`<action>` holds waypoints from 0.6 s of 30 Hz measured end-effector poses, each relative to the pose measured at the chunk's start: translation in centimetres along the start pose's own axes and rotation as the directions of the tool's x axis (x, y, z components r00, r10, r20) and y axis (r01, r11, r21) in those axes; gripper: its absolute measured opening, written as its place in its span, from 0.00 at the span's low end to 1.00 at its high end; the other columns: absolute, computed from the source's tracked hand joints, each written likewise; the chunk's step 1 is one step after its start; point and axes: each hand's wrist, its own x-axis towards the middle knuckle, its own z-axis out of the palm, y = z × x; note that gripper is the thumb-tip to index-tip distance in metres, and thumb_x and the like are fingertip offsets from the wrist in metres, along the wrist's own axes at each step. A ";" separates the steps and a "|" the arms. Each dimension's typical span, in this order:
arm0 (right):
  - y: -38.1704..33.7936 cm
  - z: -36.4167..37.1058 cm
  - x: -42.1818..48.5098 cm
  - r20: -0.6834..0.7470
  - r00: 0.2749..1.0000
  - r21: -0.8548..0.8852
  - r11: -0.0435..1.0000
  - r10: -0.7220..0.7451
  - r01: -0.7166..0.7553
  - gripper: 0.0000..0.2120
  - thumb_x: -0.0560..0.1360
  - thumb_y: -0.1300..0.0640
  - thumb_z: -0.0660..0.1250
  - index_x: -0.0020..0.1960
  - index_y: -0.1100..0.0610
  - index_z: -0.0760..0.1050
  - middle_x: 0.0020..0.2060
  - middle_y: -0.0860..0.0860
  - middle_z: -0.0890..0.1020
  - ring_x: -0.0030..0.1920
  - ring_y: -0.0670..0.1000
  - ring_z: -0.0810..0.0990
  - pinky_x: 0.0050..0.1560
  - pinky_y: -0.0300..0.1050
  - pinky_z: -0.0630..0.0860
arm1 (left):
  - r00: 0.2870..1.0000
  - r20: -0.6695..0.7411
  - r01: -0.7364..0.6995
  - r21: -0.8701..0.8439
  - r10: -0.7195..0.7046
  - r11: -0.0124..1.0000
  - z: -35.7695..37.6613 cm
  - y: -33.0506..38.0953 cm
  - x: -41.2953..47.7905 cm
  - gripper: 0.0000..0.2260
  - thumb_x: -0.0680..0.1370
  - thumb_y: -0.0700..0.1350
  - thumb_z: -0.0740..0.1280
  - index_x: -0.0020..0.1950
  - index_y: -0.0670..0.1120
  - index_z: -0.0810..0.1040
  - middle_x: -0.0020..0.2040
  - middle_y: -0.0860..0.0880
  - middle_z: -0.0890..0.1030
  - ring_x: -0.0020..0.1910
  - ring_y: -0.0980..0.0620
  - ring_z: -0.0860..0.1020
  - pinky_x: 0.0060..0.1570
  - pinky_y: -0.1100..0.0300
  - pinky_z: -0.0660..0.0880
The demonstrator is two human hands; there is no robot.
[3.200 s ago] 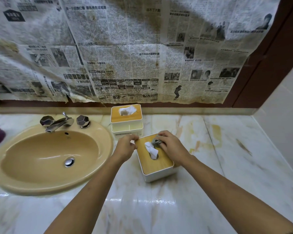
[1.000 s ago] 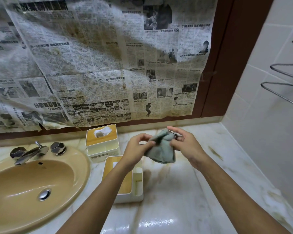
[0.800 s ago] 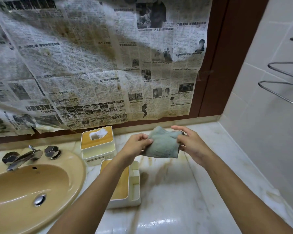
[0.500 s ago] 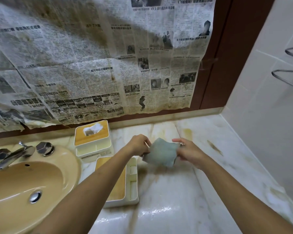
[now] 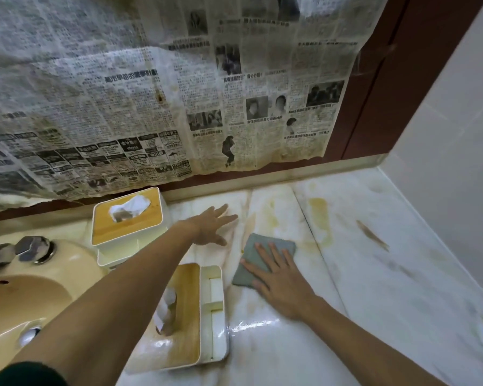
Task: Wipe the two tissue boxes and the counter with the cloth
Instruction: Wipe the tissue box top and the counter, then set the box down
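Observation:
A folded grey-green cloth (image 5: 255, 247) lies flat on the stained marble counter (image 5: 374, 274). My right hand (image 5: 279, 280) presses down on it, palm flat and fingers spread. My left hand (image 5: 211, 228) rests open on the counter further back, left of the cloth, holding nothing. Two white tissue boxes with wooden lids stand left of the cloth. The far tissue box (image 5: 127, 218) is by the back wall. The near tissue box (image 5: 204, 316) is partly covered by my left forearm, and a tissue sticks out of each.
A beige sink (image 5: 25, 296) with a metal tap (image 5: 28, 249) lies at the left. Stained newspaper (image 5: 165, 93) covers the wall behind. A tiled wall (image 5: 452, 149) closes the counter on the right. Yellow and brown stains mark the marble right of the cloth.
The cloth, held up between both hands before, is now down on the counter under my right palm. My left hand has let go and lies open on the counter.

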 end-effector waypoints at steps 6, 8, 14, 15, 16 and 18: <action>0.4 0.2 4.8 -0.093 0.990 0.003 0.994 0.108 -0.108 0.24 0.82 0.39 0.41 0.77 0.35 0.43 0.78 0.50 0.41 0.78 0.61 0.39 0.73 0.57 0.35 | 0.998 0.030 -0.050 0.079 0.048 0.996 0.3 -0.8 3.4 0.34 0.80 0.64 0.54 0.79 0.59 0.37 0.79 0.47 0.32 0.78 0.40 0.36 0.77 0.42 0.45; 0.9 0.9 3.5 -0.120 0.992 -0.052 0.998 0.039 -0.046 0.24 0.82 0.39 0.44 0.78 0.37 0.47 0.79 0.51 0.48 0.78 0.62 0.45 0.73 0.59 0.42 | 0.998 0.047 -0.057 0.089 0.053 0.994 0.9 -1.4 4.3 0.34 0.80 0.65 0.51 0.78 0.60 0.34 0.77 0.47 0.28 0.77 0.41 0.32 0.77 0.42 0.41; 7.0 1.2 -3.0 -0.146 0.973 -0.055 0.981 0.177 -0.186 0.29 0.80 0.33 0.44 0.78 0.40 0.50 0.79 0.53 0.50 0.78 0.61 0.50 0.74 0.57 0.49 | 0.999 0.024 -0.047 0.023 0.046 0.999 2.9 -1.9 5.4 0.32 0.80 0.67 0.47 0.74 0.65 0.29 0.73 0.53 0.21 0.72 0.46 0.23 0.74 0.43 0.32; 8.2 0.8 -2.7 -0.145 0.954 -0.034 0.962 0.264 -0.271 0.32 0.78 0.31 0.42 0.79 0.43 0.51 0.79 0.55 0.50 0.78 0.62 0.50 0.74 0.56 0.48 | 0.999 0.022 -0.042 0.007 0.042 0.999 2.9 -2.0 5.6 0.32 0.79 0.68 0.48 0.73 0.66 0.29 0.72 0.53 0.21 0.72 0.47 0.22 0.74 0.43 0.32; 9.2 0.3 -1.9 -0.150 0.926 -0.008 0.937 0.345 -0.350 0.36 0.76 0.29 0.38 0.80 0.46 0.49 0.79 0.57 0.49 0.78 0.63 0.48 0.75 0.55 0.46 | 0.999 0.023 -0.037 -0.013 0.037 0.999 2.9 -2.0 5.7 0.32 0.79 0.69 0.48 0.73 0.67 0.29 0.72 0.54 0.20 0.71 0.48 0.22 0.74 0.44 0.32; 10.5 -0.7 1.1 -0.147 0.863 0.046 0.875 0.483 -0.481 0.41 0.73 0.27 0.33 0.80 0.48 0.43 0.79 0.57 0.44 0.78 0.62 0.42 0.76 0.56 0.42 | 0.999 0.028 -0.023 -0.056 0.025 0.998 2.8 -2.0 5.8 0.32 0.78 0.69 0.49 0.73 0.68 0.30 0.72 0.56 0.21 0.72 0.49 0.22 0.74 0.44 0.31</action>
